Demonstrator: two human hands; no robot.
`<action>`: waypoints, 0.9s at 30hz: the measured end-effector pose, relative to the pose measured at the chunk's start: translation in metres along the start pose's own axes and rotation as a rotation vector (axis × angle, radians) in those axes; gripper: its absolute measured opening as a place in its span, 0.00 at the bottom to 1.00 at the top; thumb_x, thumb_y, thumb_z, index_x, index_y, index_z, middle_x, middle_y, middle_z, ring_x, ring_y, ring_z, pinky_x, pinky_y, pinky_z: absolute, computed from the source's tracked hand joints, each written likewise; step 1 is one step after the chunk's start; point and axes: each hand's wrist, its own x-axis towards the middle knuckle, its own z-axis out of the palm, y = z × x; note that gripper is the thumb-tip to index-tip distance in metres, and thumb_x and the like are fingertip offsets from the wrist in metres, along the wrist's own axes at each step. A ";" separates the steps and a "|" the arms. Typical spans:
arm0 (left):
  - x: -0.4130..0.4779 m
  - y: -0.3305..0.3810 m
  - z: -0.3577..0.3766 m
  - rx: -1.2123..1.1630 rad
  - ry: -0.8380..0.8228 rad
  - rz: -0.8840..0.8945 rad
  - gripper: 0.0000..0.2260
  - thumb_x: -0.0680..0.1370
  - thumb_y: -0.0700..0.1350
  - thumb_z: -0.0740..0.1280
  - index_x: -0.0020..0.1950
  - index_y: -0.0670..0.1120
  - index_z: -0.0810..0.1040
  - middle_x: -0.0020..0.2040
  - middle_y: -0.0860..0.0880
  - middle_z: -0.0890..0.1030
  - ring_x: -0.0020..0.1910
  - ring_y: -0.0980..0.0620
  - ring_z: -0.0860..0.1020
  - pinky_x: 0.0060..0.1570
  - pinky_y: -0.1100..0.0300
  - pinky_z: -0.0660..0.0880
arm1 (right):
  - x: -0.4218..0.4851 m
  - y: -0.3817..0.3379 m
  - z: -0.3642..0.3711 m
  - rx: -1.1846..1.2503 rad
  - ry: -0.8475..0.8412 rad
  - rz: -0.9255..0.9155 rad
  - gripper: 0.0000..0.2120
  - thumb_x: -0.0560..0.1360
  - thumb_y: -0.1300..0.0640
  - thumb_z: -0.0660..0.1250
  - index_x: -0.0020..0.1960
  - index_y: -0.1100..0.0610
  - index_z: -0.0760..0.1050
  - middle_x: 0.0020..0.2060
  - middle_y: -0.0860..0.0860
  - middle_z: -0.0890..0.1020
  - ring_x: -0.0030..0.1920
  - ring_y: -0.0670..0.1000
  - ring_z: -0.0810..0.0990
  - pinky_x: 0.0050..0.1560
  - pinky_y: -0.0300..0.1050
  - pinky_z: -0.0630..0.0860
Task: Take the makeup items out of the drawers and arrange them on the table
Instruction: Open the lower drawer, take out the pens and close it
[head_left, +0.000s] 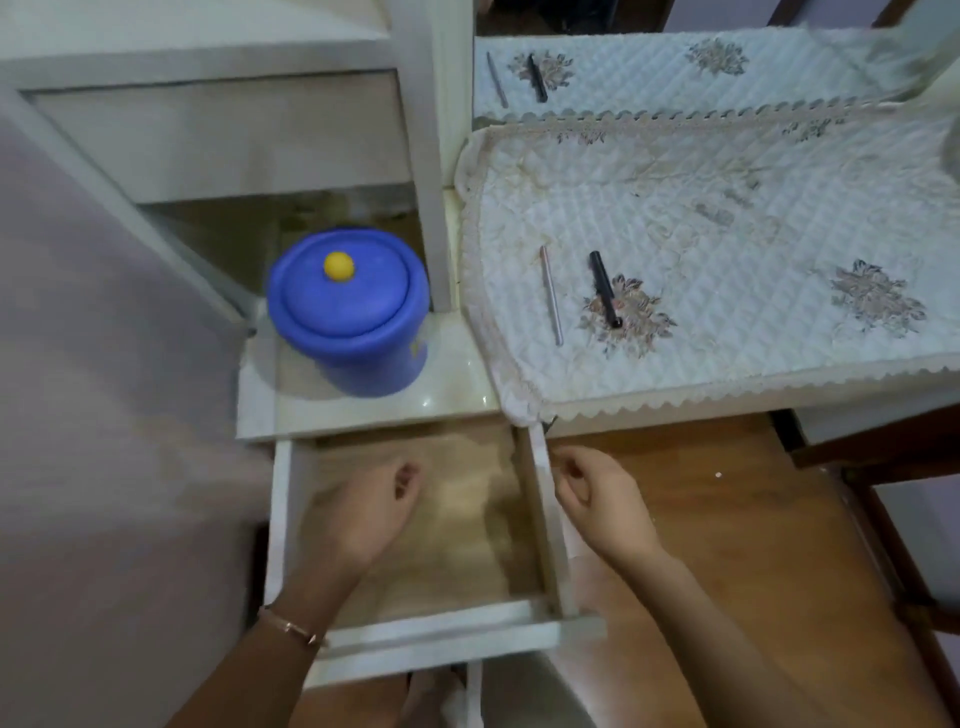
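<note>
A single wide-angle camera worn on the head looks steeply down and forward, close above an open drawer (415, 519) at the frame's lower middle. The table (727, 234) stretches away toward upper right, edges bowed.

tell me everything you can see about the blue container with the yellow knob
The blue container is a round tub, plastic by its look, closed by a domed blue lid with a small yellow knob at its centre. It stands upright on the glossy white shelf above the open drawer, left of the quilted cloth. Neither hand touches it.
</note>
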 end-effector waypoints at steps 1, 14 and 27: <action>-0.020 -0.023 -0.001 0.048 -0.022 -0.027 0.09 0.77 0.43 0.62 0.52 0.42 0.79 0.49 0.44 0.83 0.49 0.46 0.80 0.49 0.56 0.74 | -0.020 0.002 0.014 -0.034 -0.052 0.029 0.09 0.74 0.59 0.63 0.53 0.58 0.77 0.47 0.54 0.81 0.50 0.54 0.77 0.48 0.44 0.71; -0.157 -0.161 0.020 0.091 0.030 0.068 0.17 0.71 0.52 0.69 0.56 0.45 0.79 0.57 0.47 0.80 0.59 0.47 0.76 0.61 0.56 0.69 | -0.150 -0.006 0.108 -0.284 0.070 0.084 0.12 0.67 0.56 0.74 0.48 0.58 0.80 0.48 0.56 0.82 0.50 0.61 0.79 0.50 0.51 0.76; -0.105 -0.167 0.022 0.195 0.187 0.148 0.16 0.71 0.54 0.57 0.46 0.49 0.80 0.44 0.52 0.83 0.47 0.54 0.75 0.45 0.58 0.69 | -0.089 -0.007 0.105 -0.432 0.060 0.003 0.10 0.68 0.49 0.72 0.43 0.54 0.76 0.41 0.51 0.80 0.44 0.56 0.77 0.39 0.46 0.72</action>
